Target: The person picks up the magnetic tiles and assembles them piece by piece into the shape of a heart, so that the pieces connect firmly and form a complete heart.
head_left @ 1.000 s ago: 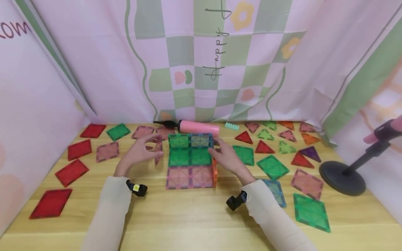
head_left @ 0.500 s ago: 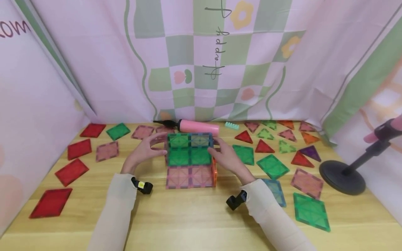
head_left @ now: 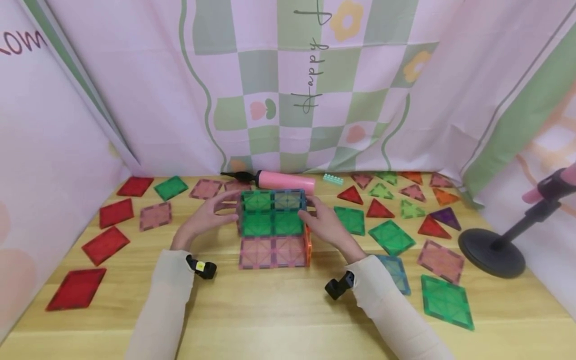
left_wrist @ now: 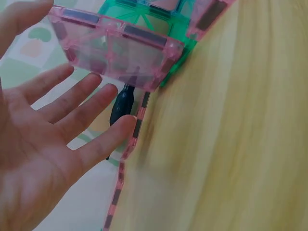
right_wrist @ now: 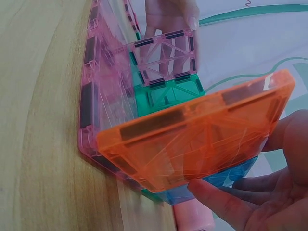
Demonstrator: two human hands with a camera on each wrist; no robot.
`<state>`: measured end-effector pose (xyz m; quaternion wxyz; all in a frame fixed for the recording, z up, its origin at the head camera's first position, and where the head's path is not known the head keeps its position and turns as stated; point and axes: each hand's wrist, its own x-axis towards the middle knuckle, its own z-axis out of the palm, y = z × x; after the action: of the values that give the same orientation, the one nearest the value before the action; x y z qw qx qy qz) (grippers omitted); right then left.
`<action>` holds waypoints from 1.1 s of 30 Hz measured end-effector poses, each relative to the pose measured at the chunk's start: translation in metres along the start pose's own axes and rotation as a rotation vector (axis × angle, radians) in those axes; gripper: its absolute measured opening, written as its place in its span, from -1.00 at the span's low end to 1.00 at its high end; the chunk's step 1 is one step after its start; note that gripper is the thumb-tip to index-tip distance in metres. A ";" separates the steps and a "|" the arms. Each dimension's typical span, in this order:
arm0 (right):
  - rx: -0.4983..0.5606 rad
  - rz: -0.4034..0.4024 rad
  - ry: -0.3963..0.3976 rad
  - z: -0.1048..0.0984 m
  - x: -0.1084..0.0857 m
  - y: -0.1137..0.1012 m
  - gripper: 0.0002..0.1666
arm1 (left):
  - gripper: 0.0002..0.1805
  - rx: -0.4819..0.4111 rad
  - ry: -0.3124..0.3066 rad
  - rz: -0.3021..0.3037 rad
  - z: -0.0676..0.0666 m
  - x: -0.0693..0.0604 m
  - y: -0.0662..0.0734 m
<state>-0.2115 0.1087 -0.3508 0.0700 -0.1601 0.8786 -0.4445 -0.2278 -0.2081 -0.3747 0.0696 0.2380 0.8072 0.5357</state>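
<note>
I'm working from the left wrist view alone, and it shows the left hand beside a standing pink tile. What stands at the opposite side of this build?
Observer: An orange tile stands upright along the right edge; the right wrist view shows it close up.
Operator: Good. And the other hand, where is it?
Observer: The right hand is at the back right corner of the build, by the orange tile; the head view shows that.
Operator: I also see a black bulb-shaped piece past my tile. What does it belong to?
Observer: In the head view it joins a pink cylinder lying behind the build.
</note>
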 end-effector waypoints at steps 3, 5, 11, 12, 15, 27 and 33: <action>0.003 -0.006 0.000 0.000 0.001 -0.001 -0.32 | -0.37 0.031 0.024 -0.015 -0.006 -0.006 0.001; 0.006 -0.007 -0.001 0.000 0.001 -0.001 -0.32 | -0.41 0.084 0.062 -0.045 -0.012 -0.011 0.002; 0.001 -0.006 0.001 -0.002 0.001 -0.002 -0.32 | -0.41 0.382 0.200 -0.180 -0.031 -0.027 0.000; -0.001 -0.007 0.000 -0.002 0.002 -0.002 -0.32 | -0.39 0.430 0.209 -0.214 -0.034 -0.030 0.000; -0.011 -0.010 -0.004 -0.002 0.002 -0.002 -0.32 | -0.34 0.539 0.205 -0.315 -0.039 -0.041 -0.001; -0.014 -0.026 -0.005 0.001 0.000 0.002 -0.34 | -0.17 0.648 -0.025 -0.588 -0.030 -0.069 -0.001; -0.014 -0.028 -0.001 0.000 0.002 0.003 -0.35 | -0.16 0.694 -0.028 -0.580 -0.015 -0.073 0.009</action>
<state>-0.2141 0.1097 -0.3535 0.0633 -0.1730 0.8794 -0.4390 -0.1662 -0.2512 -0.3710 0.1439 0.0184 0.9713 0.1886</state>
